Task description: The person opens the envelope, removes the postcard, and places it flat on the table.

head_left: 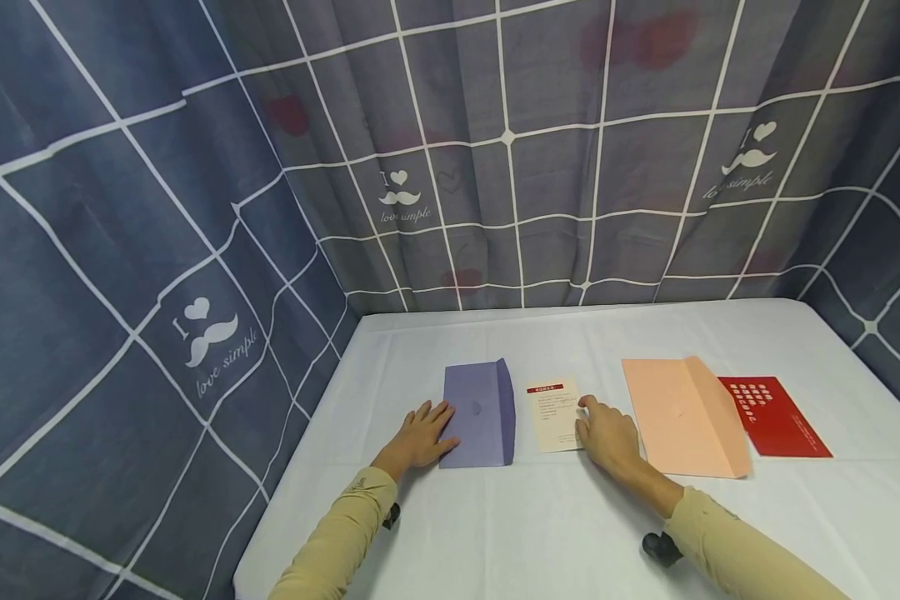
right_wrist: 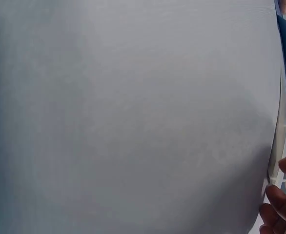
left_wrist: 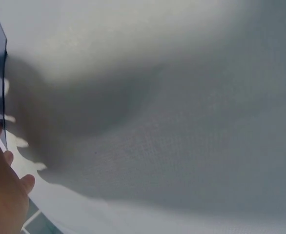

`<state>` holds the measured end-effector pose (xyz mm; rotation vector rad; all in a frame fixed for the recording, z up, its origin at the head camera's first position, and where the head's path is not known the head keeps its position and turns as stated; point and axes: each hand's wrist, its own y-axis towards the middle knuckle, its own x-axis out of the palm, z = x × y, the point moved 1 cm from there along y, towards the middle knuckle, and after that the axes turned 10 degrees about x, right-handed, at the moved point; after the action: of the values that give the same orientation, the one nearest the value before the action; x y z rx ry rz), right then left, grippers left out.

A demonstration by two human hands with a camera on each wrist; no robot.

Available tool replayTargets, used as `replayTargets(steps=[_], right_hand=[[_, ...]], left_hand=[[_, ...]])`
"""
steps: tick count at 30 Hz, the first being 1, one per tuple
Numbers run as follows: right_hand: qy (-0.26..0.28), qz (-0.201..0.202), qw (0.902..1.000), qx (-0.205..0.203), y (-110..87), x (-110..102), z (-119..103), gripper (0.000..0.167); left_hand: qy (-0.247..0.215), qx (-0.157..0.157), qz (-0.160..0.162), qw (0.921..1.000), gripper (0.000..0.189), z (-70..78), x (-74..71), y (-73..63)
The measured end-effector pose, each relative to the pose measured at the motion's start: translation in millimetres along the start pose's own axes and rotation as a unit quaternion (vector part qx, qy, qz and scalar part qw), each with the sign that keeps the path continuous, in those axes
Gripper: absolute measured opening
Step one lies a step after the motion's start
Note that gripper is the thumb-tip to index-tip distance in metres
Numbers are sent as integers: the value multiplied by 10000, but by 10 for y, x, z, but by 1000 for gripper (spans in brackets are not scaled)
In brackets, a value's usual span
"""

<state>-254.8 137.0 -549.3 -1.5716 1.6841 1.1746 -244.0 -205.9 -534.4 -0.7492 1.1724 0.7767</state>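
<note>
A purple envelope lies on the white table with its flap folded out to the right. My left hand rests on its left edge, fingers spread and fairly straight. To its right is a cream card with a red heading and lines of small print, lying about flat. My right hand is at the card's right edge, with thumb and forefinger curled at that edge. In the right wrist view, part of the right hand shows at the card's end.
A peach envelope with its flap out to the right lies right of my right hand. A red card with white characters sits partly under that flap. Dark blue checked curtains stand behind and left of the table.
</note>
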Motion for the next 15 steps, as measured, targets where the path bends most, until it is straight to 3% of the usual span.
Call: replayTargets(steps=[5,10,15], right_hand=[[-276,139,9994,-162,-5,20,18,26],[-383,208,9988,-228,-20,35,17,24],[-405,236,9986,-239,-27,48,22,21]], left_hand=[[175,87,74,9998,65,-14,23,5],[253,-117,-114,9995,65,23,-19,16],[257,-65,61,9996,66,42,-55,24]])
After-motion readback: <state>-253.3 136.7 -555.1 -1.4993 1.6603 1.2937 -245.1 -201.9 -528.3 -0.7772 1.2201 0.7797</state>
